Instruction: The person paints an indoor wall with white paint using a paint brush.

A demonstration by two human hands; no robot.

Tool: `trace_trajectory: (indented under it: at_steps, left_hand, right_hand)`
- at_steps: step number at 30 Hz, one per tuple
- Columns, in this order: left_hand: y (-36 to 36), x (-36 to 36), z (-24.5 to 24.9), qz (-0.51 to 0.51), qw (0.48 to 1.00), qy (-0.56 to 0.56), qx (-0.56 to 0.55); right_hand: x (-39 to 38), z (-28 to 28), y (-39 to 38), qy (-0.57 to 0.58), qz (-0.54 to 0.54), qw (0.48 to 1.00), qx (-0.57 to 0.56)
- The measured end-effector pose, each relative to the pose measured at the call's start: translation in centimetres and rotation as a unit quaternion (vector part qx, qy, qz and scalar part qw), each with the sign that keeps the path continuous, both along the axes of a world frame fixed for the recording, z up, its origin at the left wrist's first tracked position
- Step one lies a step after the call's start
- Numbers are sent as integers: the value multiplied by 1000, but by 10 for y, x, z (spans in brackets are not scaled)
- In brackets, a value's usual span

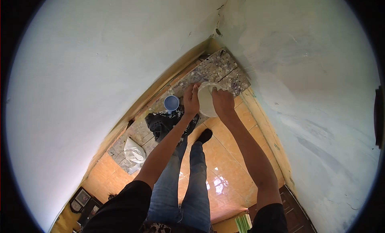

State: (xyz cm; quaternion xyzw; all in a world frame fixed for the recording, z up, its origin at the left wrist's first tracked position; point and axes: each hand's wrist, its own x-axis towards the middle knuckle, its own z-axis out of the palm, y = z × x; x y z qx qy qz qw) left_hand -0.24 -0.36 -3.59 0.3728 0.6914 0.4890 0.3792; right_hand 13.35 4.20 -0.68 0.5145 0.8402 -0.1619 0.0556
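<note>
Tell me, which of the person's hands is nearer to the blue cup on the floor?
Left. The left hand holds the white tub on the side toward the blue cup; the right hand holds the tub's opposite side, farther from the cup.

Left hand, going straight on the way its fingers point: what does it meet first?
Probably the paint-spattered sheet on the floor; the left hand, gripping the white container, points there. Depth is unclear.

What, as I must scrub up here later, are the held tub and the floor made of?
Tub: probably plastic, with milky, half-translucent thin walls and a matte look.
Floor: likely glazed ceramic tile, orange, with grout lines and sharp glossy reflections.
</note>
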Motion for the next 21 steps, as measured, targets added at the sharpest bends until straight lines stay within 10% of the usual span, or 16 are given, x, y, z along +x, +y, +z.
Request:
trace_trajectory:
  at_steps: [14,21]
  left_hand:
    - [-1,-1,-5,-24,997,61,48]
    - [0,3,-8,4,996,69,61]
  right_hand:
    - [5,17,2,41,85,995,-41]
    - [28,58,-19,78,-53,990,-103]
